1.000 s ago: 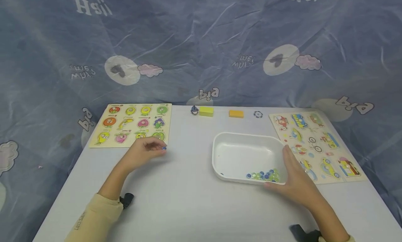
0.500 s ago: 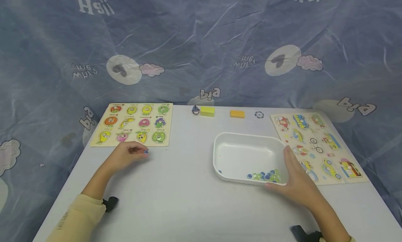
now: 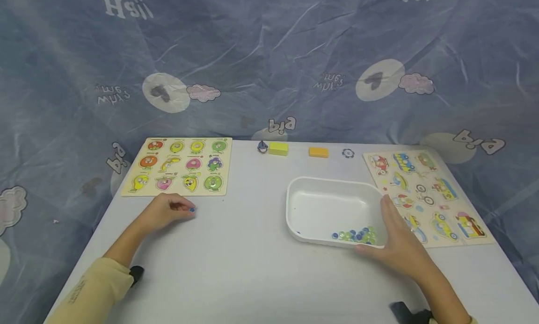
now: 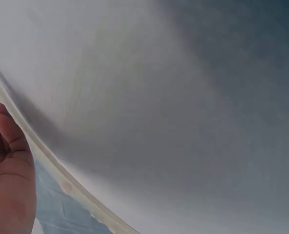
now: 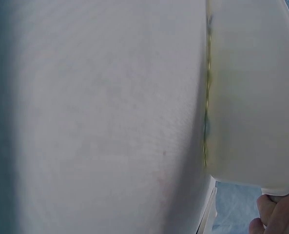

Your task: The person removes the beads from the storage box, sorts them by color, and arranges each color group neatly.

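Observation:
In the head view my left hand (image 3: pixel 165 213) pinches a small blue glass bead (image 3: pixel 192 210) between thumb and fingertips, just in front of the fruit puzzle board (image 3: pixel 178 166). My right hand (image 3: pixel 400 242) grips the right end of a white tray (image 3: pixel 320 207), thumb at the near corner and fingers along the side. Several blue and pale green beads (image 3: pixel 357 235) lie together in the tray's near right part. One blue bead (image 3: pixel 298 233) sits apart at its near left corner. The left wrist view shows part of my left hand (image 4: pixel 10 170), its bead hidden.
A vehicle puzzle board (image 3: pixel 429 198) lies right of the tray, close to my right hand. Along the back edge stand a small dark blue figure (image 3: pixel 262 147), a yellow-green block (image 3: pixel 278 149), an orange block (image 3: pixel 318 152) and a small gear-shaped ring (image 3: pixel 348 153).
My left hand has moved left and slightly nearer with the blue bead, uncovering the fruit board's lower row. My right hand stays on the tray.

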A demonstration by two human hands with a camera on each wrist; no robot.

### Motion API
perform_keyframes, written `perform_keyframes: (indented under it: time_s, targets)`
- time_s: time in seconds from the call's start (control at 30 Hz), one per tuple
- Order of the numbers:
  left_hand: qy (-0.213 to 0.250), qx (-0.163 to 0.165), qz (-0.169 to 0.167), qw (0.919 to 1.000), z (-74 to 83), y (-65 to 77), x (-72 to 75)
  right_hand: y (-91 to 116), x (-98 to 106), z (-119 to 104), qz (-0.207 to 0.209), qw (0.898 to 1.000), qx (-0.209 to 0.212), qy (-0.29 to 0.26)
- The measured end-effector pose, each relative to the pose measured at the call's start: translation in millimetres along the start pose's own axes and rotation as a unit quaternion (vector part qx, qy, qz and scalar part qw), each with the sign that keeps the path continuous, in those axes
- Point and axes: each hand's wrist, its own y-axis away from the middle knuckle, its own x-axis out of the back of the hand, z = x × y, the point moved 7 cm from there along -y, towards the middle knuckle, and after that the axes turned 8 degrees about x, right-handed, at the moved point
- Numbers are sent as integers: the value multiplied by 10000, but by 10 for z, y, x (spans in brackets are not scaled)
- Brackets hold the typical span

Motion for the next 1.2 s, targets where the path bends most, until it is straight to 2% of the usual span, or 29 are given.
perform_keyframes:
  time_s: [0.3,0.57,1.2]
  targets:
    - [-287,275,19,9992,-96,-35,-70,11,2,2,59,10000,63,-40]
    - [-259,341,104,9990,-186,-46,-73,8,-4,23,16,10000,59,20]
    - [-207,321,103,9992,-180,-20,-74,11,-9,30,-21,10000,-15,-7]
